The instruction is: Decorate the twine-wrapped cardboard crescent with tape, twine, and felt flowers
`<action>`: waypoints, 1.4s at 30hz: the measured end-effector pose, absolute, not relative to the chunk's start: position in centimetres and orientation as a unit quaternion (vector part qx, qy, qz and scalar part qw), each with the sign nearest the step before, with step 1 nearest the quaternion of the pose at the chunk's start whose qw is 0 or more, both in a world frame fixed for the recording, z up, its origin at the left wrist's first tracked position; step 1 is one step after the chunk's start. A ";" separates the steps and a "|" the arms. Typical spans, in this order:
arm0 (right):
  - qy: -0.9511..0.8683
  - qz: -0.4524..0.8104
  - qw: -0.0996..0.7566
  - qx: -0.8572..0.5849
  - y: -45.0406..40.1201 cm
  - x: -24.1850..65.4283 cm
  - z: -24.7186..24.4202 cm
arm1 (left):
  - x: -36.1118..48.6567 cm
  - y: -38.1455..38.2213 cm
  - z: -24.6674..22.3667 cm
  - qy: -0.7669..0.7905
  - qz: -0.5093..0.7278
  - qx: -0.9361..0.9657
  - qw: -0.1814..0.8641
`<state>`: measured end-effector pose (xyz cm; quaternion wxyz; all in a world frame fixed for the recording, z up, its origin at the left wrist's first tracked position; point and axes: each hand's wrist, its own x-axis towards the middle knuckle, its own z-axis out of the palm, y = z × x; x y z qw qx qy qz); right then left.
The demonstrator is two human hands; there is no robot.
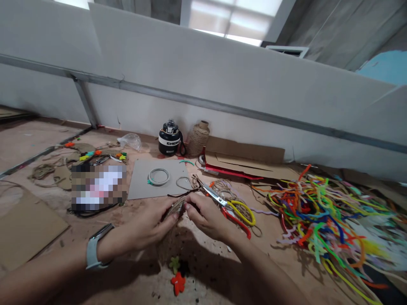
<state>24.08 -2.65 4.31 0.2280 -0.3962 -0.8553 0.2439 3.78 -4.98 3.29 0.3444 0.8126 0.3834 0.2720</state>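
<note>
Near the middle of the table, my left hand [155, 220] is closed round a brown twine-wrapped piece [176, 207], partly hidden by the fingers. My right hand [206, 216] pinches at the same piece from the other side, its fingertips together. A dark brown fuzzy strip [182, 194] sticks out just above the fingers. Scissors [219, 198] with one yellow and one red handle lie beyond my right hand. Below both hands rest a green felt-like flower [174, 264] and an orange-red one [178, 283].
A grey board [138, 180] carries a ring of tape [159, 177]. Behind stand a black-and-white bottle [169, 142] and a twine spool [199, 140]. Colourful pipe cleaners [318, 216] heap at right, near folded cardboard [244, 159]. Flower-trimmed twine pieces [85, 153] lie left; a white partition [206, 63] rises behind.
</note>
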 end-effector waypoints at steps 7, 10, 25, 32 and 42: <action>-0.862 0.222 0.217 -0.401 -3.0 23.7 4.1 | 3.7 -4.1 3.3 0.399 0.272 0.733 0.479; -0.870 0.210 0.210 -0.393 -3.1 23.5 3.8 | 3.9 -4.1 2.9 0.409 0.282 0.733 0.464; -0.839 0.108 0.281 -0.453 -1.2 25.7 4.6 | 3.7 -3.2 2.4 0.446 0.282 0.709 0.468; -0.824 0.065 0.303 -0.474 -1.1 26.8 5.5 | 3.6 -3.0 1.7 0.454 0.317 0.706 0.443; -0.882 -0.084 0.270 -0.378 -2.7 23.6 2.6 | 4.2 -3.9 1.9 0.437 0.289 0.740 0.422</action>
